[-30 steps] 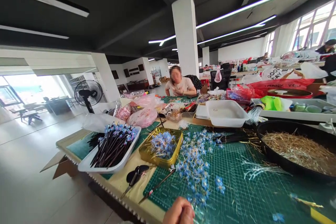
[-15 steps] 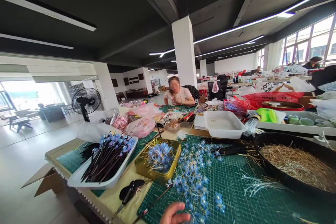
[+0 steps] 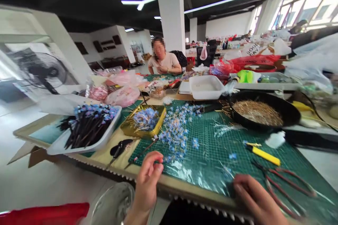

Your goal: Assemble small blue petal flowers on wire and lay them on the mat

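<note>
My left hand (image 3: 149,174) is raised over the front edge of the green cutting mat (image 3: 206,161), thumb and forefinger curved with a gap between them, and nothing shows in it. Just beyond it lies a spread pile of blue flowers (image 3: 175,137). At the mat's front right, my right hand (image 3: 253,195) has its fingers closed near a thin pale strand; what it holds is too blurred to make out. Red-handled pliers (image 3: 282,182) and a yellow-handled tool (image 3: 265,155) lie beside it.
Left of the pile are a gold tin (image 3: 124,130) of blue flowers, black scissors (image 3: 118,149) and a white tray (image 3: 59,147) of dark stems. A black pan (image 3: 293,116) with wire bits stands at the back right. A person (image 3: 163,61) sits across the table.
The view has tilted down and shifted right. My left hand shows more fully, with its wrist. My right hand, the pliers and the yellow-handled tool have come into view.
</note>
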Motion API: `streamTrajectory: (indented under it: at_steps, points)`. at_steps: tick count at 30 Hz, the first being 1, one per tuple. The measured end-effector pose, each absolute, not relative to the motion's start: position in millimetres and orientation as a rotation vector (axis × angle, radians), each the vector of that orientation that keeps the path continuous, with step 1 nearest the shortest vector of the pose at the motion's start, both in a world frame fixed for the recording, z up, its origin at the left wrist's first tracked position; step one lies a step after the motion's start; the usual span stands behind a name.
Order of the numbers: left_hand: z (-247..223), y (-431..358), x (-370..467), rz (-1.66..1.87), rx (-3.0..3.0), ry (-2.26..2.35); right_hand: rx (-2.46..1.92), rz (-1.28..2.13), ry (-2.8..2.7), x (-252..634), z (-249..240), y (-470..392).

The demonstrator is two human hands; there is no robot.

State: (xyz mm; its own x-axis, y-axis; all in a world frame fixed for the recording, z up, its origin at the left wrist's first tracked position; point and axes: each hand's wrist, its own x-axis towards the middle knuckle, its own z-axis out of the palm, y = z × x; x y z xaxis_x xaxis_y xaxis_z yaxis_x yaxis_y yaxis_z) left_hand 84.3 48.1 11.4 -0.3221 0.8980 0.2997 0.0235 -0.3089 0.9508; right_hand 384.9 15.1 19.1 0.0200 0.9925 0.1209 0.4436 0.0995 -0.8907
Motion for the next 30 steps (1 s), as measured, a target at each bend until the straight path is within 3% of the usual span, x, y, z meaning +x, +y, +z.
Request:
streamTrajectory:
  at_steps: [8,14,20,30]
  points:
    - [26.2,30.8,87.5,1.544,1.559,1.296,-1.681,0.744,-1.388,404.5,32.5,24.1]
    - [57.4,36.8,147.3,1.039,2.088,1.184,-1.945,0.726,-1.603,394.3,33.4,38.0]
    - [48.4,63.2,210.8,0.684,2.403,1.170,-2.146,0.668,-1.749,382.5,44.8,46.3]
    - [36.0,71.9,224.0,0.578,2.398,1.248,-2.182,0.442,-1.749,393.8,54.1,57.2]
